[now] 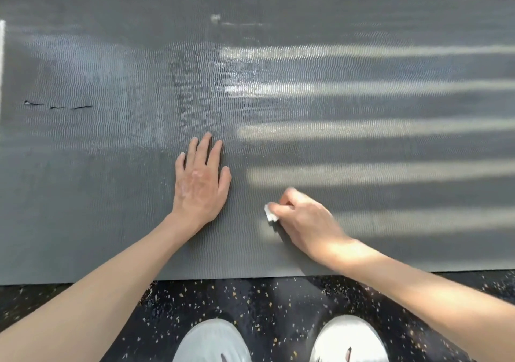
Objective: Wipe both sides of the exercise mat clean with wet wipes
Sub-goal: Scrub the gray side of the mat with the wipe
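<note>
The right hand curls round a white wipe, pressed on the mat. At its 9 o'clock, the left hand lies flat, fingers straight. The mat spans the speckled floor; shoes at 6 o'clock.

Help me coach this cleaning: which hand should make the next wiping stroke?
Right. The right hand grips the wet wipe against the mat; the left hand lies flat, fingers straight, holding nothing.

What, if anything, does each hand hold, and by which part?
The right hand holds a white wet wipe, bunched inside its grip; only one edge shows. The left hand holds nothing, lying flat on the mat.
</note>
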The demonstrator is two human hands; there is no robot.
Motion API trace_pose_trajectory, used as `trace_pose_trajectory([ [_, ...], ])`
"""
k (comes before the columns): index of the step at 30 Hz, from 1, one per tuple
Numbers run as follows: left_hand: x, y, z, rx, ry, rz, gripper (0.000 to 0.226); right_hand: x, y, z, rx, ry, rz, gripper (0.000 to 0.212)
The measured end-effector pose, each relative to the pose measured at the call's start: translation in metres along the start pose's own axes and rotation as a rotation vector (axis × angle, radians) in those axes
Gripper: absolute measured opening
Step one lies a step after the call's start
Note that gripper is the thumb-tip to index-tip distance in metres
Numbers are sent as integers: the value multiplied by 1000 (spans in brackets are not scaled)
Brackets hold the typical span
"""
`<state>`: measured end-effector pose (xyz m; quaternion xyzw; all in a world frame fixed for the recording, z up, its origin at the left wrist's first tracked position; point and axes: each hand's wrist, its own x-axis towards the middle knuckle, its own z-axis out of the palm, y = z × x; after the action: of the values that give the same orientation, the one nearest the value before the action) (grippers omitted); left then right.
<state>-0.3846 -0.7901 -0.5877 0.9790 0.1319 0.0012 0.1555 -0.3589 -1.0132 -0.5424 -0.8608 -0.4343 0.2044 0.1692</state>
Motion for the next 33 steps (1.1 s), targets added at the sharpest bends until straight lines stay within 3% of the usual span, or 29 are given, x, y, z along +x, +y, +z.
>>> trace_pose_trajectory([
  [4,30,-6,-15,-59,137,48,47,-27,-8,7,-43,-131,-182,31],
  [6,56,-9,-19,-57,157,50,45,-7,5,8,-60,-88,-254,22],
  [9,91,-8,-18,-45,166,65,40,53,29,-2,10,130,1,13],
  [10,101,-7,-16,-46,170,67,40,61,26,-5,-87,129,28,17],
  [13,126,-4,-12,-52,175,63,40,41,11,10,55,66,-35,14],
  [16,143,-9,-5,-37,163,78,42,36,15,10,14,-35,-131,6],
  [18,152,-9,-2,-21,149,83,43,70,32,2,-60,67,-83,22],
  [21,165,-9,-2,-7,168,77,46,81,38,-1,-23,208,35,21],
  [25,187,-10,-5,-5,184,81,50,57,28,-2,103,-17,-72,25],
  [29,198,-4,2,-64,192,16,52,111,51,-21,-43,313,80,16],
  [31,197,-5,5,-76,211,13,50,102,44,-19,-23,174,135,3],
  [33,195,-6,6,-82,211,19,48,77,29,-16,-55,79,61,18],
])
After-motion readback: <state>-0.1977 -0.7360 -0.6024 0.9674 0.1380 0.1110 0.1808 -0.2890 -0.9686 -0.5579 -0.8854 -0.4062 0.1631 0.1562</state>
